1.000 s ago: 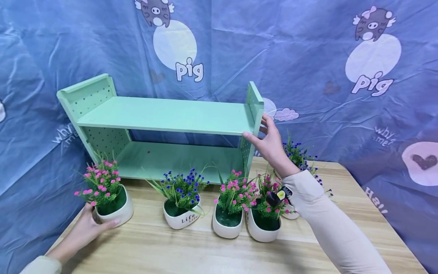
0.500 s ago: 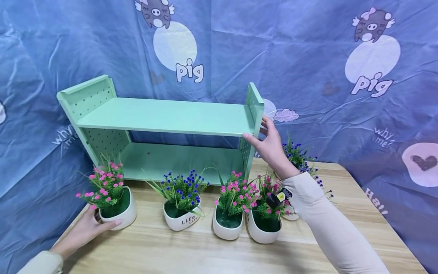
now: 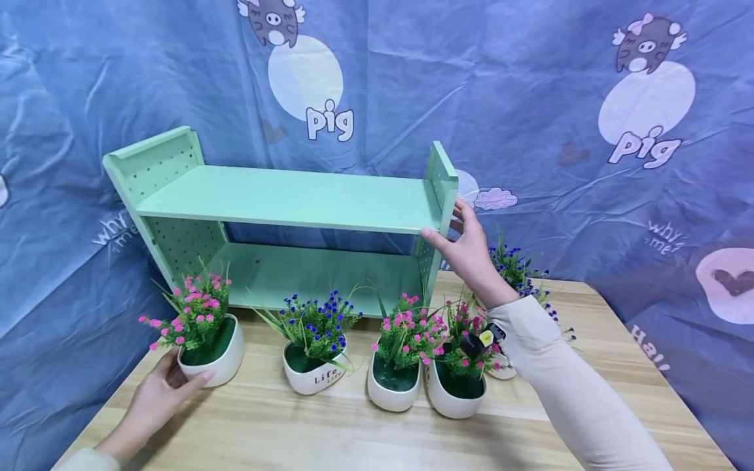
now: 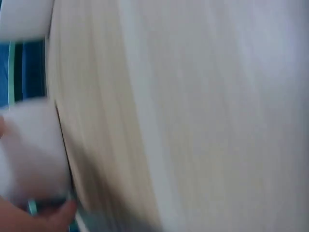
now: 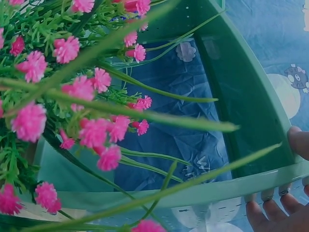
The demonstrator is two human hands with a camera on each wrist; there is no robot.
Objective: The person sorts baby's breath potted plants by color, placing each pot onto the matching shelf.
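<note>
At the left of the head view, my left hand [image 3: 154,399] grips a white flowerpot [image 3: 220,363] of artificial pink flowers, thumb at its front. In the left wrist view this pot [image 4: 36,154] is blurred, with fingers at its lower edge. Whether its base touches the table cannot be told. My right hand [image 3: 468,252] holds the right side panel of a green two-tier shelf [image 3: 294,196], thumb on the front edge and fingers round the outer face. The right wrist view shows fingertips [image 5: 275,210] on that panel, behind pink flowers [image 5: 91,130].
On the wooden table [image 3: 283,438], a blue-flowered pot [image 3: 318,376] stands before the shelf. Two pink-flowered pots, one left [image 3: 393,392] and one right [image 3: 456,399], stand close together. More blue flowers [image 3: 518,268] show behind my right forearm. A blue printed cloth [image 3: 400,85] hangs behind.
My left hand has moved the pink-flowered pot a little to the right, toward the blue-flowered one. My right hand keeps its hold on the shelf. The head view has shifted slightly.
</note>
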